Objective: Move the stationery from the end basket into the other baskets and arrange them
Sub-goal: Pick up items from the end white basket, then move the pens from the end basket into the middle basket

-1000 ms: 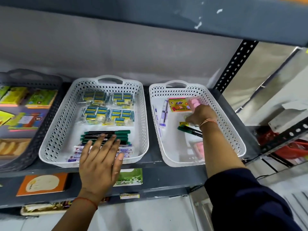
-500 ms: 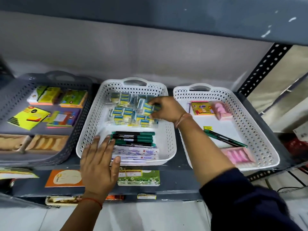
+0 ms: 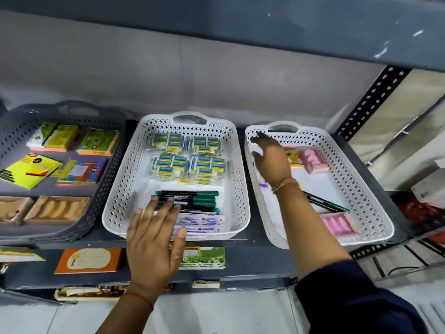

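Note:
Three baskets stand on a grey shelf. The right white end basket (image 3: 361,169) holds pink eraser packs (image 3: 313,158), a second pink pack (image 3: 338,222), green pens (image 3: 325,203) and a small yellow-pink packet. My right hand (image 3: 271,160) hovers open over its left part, fingers spread, holding nothing. The middle white basket (image 3: 120,189) holds packs of blue-yellow boxes (image 3: 187,157), a row of green markers (image 3: 192,200) and white pen packets (image 3: 204,222). My left hand (image 3: 156,235) lies flat and open over that basket's front rim, fingertips touching the markers.
A dark grey basket (image 3: 101,179) at the left holds sticky-note pads and wooden pieces. Cards and notepads (image 3: 89,260) lie on the shelf's lower ledge. A perforated black upright (image 3: 375,102) stands at the right, another shelf overhead.
My right hand has left the blue-yellow packs in the middle basket and moved right, back over the end basket, now empty. My left hand has stayed at the middle basket's front.

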`<state>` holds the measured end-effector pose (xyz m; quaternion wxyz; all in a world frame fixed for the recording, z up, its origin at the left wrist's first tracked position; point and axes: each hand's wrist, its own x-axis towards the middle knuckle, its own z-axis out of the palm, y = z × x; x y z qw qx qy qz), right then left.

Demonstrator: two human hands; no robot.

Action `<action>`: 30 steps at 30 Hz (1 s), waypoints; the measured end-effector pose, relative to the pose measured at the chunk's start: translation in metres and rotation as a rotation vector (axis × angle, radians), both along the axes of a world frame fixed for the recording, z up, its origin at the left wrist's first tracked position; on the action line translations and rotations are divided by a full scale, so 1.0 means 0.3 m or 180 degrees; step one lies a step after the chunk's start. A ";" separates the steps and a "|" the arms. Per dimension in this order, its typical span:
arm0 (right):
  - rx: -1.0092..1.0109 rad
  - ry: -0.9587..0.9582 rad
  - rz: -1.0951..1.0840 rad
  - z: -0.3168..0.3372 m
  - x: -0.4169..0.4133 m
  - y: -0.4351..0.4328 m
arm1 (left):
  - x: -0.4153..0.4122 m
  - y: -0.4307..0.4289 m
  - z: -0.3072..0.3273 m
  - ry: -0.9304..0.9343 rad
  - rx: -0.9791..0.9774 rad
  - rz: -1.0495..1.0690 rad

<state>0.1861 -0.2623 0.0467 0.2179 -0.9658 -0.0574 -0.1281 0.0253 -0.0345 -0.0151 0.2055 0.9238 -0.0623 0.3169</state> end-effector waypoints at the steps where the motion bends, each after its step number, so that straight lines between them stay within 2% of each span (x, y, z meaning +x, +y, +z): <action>1: -0.0177 0.0067 -0.0205 -0.004 0.015 -0.064 | 0.005 -0.026 0.005 -0.0004 0.0045 -0.0011; 3: -0.0594 0.0394 -0.0460 -0.022 0.042 -0.166 | 0.018 -0.058 0.009 -0.0039 0.0087 0.0085; 6: -0.0973 0.0718 -0.0469 -0.056 0.058 -0.229 | 0.023 -0.062 -0.011 -0.0223 0.0163 0.0183; 9: -0.0820 0.0664 -0.0704 -0.076 0.062 -0.227 | 0.019 -0.059 -0.019 -0.0358 0.0143 0.0195; 13: -0.0338 0.1281 -0.0759 -0.112 0.059 -0.174 | 0.028 -0.072 -0.014 -0.0482 0.0058 0.0290; 21: 0.0282 0.1896 -0.1181 -0.102 0.041 -0.137 | 0.015 -0.057 -0.014 -0.0456 0.0146 0.0361; 27: 0.0226 0.1754 -0.1156 -0.054 -0.015 -0.173 | -0.006 -0.006 0.000 -0.0099 0.0206 0.0243; 28: 0.0182 0.1507 -0.1263 -0.032 -0.022 -0.176 | -0.014 0.015 -0.001 -0.0003 0.0154 0.0283; 30: 0.0594 0.0803 -0.1082 0.017 -0.043 -0.159 | -0.031 0.070 -0.005 0.0160 0.0107 0.0389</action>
